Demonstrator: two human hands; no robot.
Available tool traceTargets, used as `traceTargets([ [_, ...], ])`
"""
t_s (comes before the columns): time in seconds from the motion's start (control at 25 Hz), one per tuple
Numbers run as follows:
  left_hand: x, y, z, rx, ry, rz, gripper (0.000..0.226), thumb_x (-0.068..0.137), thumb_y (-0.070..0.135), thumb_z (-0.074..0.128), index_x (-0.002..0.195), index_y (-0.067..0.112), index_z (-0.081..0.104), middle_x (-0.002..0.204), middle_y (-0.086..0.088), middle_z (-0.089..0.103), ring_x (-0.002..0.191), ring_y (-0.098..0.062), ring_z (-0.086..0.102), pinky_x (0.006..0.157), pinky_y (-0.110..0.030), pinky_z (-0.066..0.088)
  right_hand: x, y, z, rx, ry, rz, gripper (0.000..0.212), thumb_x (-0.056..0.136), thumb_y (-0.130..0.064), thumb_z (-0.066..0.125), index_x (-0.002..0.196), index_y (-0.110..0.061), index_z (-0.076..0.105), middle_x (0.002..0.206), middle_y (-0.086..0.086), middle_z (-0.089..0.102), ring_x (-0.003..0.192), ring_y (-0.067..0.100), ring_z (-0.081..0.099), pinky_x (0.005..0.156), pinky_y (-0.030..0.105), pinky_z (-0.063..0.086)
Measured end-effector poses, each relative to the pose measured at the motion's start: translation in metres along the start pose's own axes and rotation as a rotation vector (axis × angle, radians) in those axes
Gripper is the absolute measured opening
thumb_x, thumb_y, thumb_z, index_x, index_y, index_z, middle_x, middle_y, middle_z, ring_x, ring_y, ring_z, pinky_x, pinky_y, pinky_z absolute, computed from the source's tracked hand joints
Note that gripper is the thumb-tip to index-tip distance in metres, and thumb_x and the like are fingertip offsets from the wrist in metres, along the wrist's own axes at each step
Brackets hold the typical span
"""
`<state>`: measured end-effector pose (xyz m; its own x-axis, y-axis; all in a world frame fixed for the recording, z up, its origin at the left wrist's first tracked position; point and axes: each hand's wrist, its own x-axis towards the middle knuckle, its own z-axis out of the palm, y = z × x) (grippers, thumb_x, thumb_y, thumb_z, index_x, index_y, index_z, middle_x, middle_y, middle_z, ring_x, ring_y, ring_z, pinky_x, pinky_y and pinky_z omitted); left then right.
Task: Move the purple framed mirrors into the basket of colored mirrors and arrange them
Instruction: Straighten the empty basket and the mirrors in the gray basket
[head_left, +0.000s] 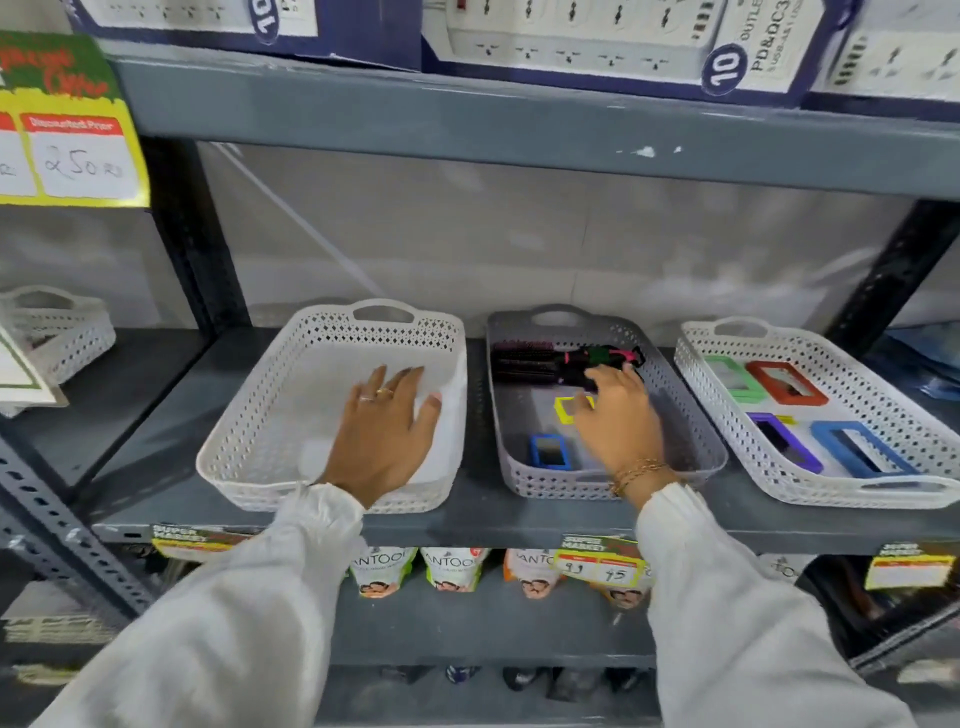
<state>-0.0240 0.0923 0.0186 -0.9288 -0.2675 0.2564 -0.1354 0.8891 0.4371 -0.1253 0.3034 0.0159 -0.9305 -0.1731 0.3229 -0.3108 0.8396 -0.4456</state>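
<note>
The person stood at a grey metal shelf (467, 514) carrying three perforated baskets in a row. The left hand (387, 431) lay flat, fingers spread and holding nothing, inside the empty white basket (244, 415) at about nine o'clock of the scene. The right hand (618, 421) reached into the grey middle basket (691, 431), fingers loosely curled over its floor; whether they already pinched anything could not be told, since the palm hid what lay under it.

In that grey basket a yellow framed mirror (563, 408) lay just beside the right fingertips, a blue framed mirror (548, 451) sat toward six o'clock, and dark hair brushes (524, 361) filled the twelve o'clock end. No purple frame was visible there. The one purple framed mirror (787, 441) in view already lay in the basket of colored mirrors (696, 374) at three o'clock, next to green (730, 376), red (787, 384) and larger blue (862, 449) frames.

Judging by this, the step in hand was a search or pick in the middle basket. The next move likely called for closing on any remaining purple frame, lifting it clear of the rim, and carrying it rightward to an open spot on the tray floor.

Boxed power strips (597, 36) stood on the shelf above, price tags (602, 566) hung along the shelf edge, and pouches (452, 569) stood on the shelf below.
</note>
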Motion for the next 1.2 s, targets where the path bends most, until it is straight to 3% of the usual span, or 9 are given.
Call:
traceTargets([
  [0.12, -0.003, 0.051, 0.037, 0.022, -0.086, 0.158, 0.07, 0.086, 0.049, 0.01, 0.142, 0.011, 0.03, 0.151, -0.01, 0.03, 0.142, -0.029, 0.013, 0.115, -0.039, 0.011, 0.005, 0.054, -0.02, -0.161, -0.103, 0.179, 0.045, 0.089, -0.022, 0.054, 0.129, -0.001, 0.054, 0.136, 0.022, 0.053, 0.135, 0.035, 0.037, 0.114, 0.043, 0.03],
  [0.24, -0.008, 0.081, 0.075, 0.153, -0.211, 0.277, 0.088, 0.076, 0.057, -0.004, 0.14, 0.011, 0.034, 0.151, -0.009, 0.032, 0.142, -0.031, 0.017, 0.114, -0.043, 0.014, -0.001, 0.081, -0.025, -0.237, -0.251, 0.277, 0.056, 0.089, -0.034, 0.051, 0.136, -0.005, 0.045, 0.148, 0.017, 0.04, 0.144, 0.033, 0.02, 0.119, 0.047, 0.018],
  [0.36, -0.011, 0.089, 0.089, 0.26, -0.272, 0.332, 0.08, 0.09, 0.055, -0.004, 0.121, 0.013, 0.058, 0.126, -0.008, 0.061, 0.126, -0.035, 0.046, 0.103, -0.048, 0.036, -0.004, 0.089, -0.026, -0.214, -0.332, 0.284, 0.067, 0.092, -0.041, 0.045, 0.144, -0.001, 0.03, 0.156, 0.016, 0.025, 0.148, 0.031, 0.008, 0.121, 0.046, 0.01],
  [0.48, -0.014, 0.086, 0.093, 0.31, -0.247, 0.312, 0.055, 0.096, 0.042, 0.017, 0.107, 0.021, 0.066, 0.109, 0.001, 0.07, 0.11, -0.034, 0.06, 0.092, -0.048, 0.047, -0.006, 0.091, -0.028, -0.203, -0.36, 0.27, 0.072, 0.094, -0.042, 0.04, 0.148, 0.001, 0.019, 0.159, 0.016, 0.016, 0.149, 0.029, 0.003, 0.122, 0.042, 0.007],
  [0.6, -0.017, 0.089, 0.093, 0.298, -0.219, 0.332, 0.049, 0.093, 0.04, 0.023, 0.108, 0.023, 0.066, 0.112, 0.001, 0.069, 0.112, -0.034, 0.058, 0.092, -0.048, 0.046, -0.01, 0.093, -0.031, -0.206, -0.392, 0.268, 0.069, 0.096, -0.041, 0.034, 0.149, 0.0, 0.017, 0.16, 0.014, 0.011, 0.15, 0.026, -0.001, 0.123, 0.04, 0.004],
  [0.8, -0.02, 0.089, 0.096, 0.295, -0.225, 0.316, 0.071, 0.095, 0.046, 0.0, 0.104, 0.021, 0.066, 0.115, -0.001, 0.067, 0.121, -0.035, 0.052, 0.097, -0.05, 0.042, -0.015, 0.094, -0.033, -0.209, -0.418, 0.266, 0.066, 0.098, -0.039, 0.029, 0.149, 0.001, 0.014, 0.161, 0.014, 0.009, 0.15, 0.025, -0.003, 0.123, 0.039, 0.004],
  [1.04, -0.022, 0.09, 0.097, 0.276, -0.216, 0.297, 0.071, 0.095, 0.047, -0.001, 0.094, 0.023, 0.066, 0.12, -0.005, 0.065, 0.123, -0.038, 0.049, 0.096, -0.051, 0.042, -0.018, 0.095, -0.033, -0.23, -0.429, 0.265, 0.067, 0.098, -0.038, 0.027, 0.149, 0.003, 0.013, 0.161, 0.015, 0.008, 0.15, 0.026, -0.003, 0.123, 0.04, 0.003],
  [1.2, -0.023, 0.091, 0.098, 0.276, -0.201, 0.335, 0.079, 0.092, 0.052, -0.007, 0.101, 0.022, 0.065, 0.129, -0.003, 0.06, 0.13, -0.038, 0.041, 0.1, -0.05, 0.038, -0.02, 0.096, -0.032, -0.221, -0.421, 0.278, 0.068, 0.098, -0.039, 0.026, 0.149, 0.004, 0.012, 0.161, 0.016, 0.007, 0.15, 0.027, -0.004, 0.122, 0.041, 0.002],
])
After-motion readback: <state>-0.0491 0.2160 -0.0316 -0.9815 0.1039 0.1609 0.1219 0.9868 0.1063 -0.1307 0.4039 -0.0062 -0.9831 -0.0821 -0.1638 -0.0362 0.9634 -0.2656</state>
